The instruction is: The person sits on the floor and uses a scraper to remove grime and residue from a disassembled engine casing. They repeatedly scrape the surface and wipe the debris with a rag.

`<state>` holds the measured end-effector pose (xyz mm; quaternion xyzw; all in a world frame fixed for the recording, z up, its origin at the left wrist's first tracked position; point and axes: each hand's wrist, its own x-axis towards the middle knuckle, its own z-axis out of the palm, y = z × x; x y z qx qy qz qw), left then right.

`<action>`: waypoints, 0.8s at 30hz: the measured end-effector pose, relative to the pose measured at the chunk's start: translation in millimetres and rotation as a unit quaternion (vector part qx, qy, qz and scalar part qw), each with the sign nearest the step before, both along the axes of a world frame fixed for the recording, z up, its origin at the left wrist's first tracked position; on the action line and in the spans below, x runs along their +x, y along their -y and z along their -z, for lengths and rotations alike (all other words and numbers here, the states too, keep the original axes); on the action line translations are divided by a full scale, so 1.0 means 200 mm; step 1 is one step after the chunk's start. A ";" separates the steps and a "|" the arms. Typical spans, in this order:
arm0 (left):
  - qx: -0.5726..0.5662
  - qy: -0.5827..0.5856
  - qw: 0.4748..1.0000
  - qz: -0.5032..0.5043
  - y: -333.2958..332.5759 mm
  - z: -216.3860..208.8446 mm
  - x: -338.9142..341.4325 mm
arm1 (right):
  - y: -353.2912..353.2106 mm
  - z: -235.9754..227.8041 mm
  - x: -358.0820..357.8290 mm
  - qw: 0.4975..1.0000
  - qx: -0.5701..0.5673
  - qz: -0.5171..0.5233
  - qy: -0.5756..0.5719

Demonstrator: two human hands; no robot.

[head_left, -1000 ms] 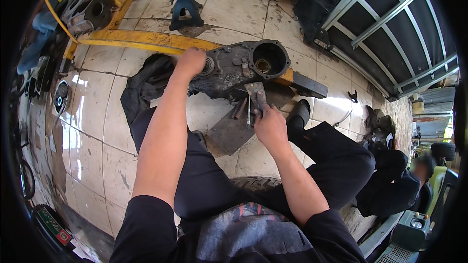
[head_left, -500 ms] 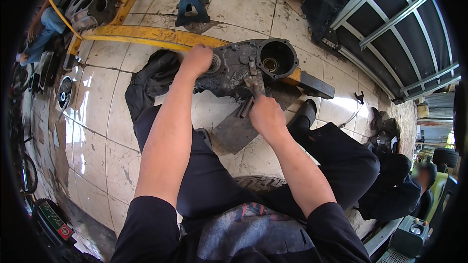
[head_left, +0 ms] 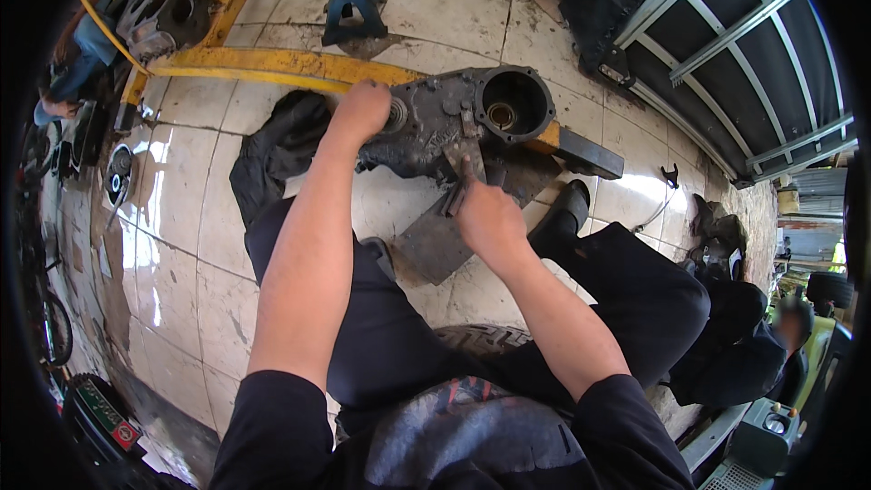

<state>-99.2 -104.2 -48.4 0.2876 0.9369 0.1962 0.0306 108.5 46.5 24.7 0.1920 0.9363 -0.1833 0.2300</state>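
Observation:
A dark, greasy metal gearbox housing lies across a yellow steel beam in front of me. It has a wide round bore at its right end and a bearing set in its left part. My left hand is closed over the housing's left edge, beside the bearing; its fingertips are hidden. My right hand grips a flat, scraper-like metal blade, index finger stretched along it. The blade's far end rests against the housing's face, left of the bore. Its grip is mostly covered by my hand.
The yellow beam runs behind the housing. A blue jack stand is beyond it. Dark cloth lies left, and a flat metal plate below the housing. Another person sits at right; a further person is far left.
My right hand and the blade have shifted slightly left and toward me along the housing's face. My left hand keeps its place on the housing; the view has shifted a little.

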 end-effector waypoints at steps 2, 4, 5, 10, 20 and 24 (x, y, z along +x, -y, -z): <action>-0.048 -0.019 0.998 0.045 0.01 0.01 -0.03 | -0.02 0.02 0.01 1.000 -0.005 0.001 -0.025; -0.049 -0.009 0.998 0.037 0.00 0.00 -0.03 | -0.02 0.03 0.02 0.999 -0.010 0.009 -0.040; -0.050 -0.004 0.998 0.033 0.00 0.00 -0.03 | -0.01 0.03 0.03 0.999 -0.013 0.012 -0.048; -0.063 -0.018 0.997 0.032 0.01 0.03 -0.05 | 0.04 0.08 0.01 0.997 -0.027 0.059 -0.043; -0.043 -0.042 0.998 0.016 0.00 0.03 -0.05 | 0.01 0.06 -0.01 0.999 0.016 0.039 -0.024; -0.053 -0.039 0.998 0.013 -0.01 0.03 -0.01 | -0.04 0.06 -0.06 0.997 -0.017 0.046 -0.055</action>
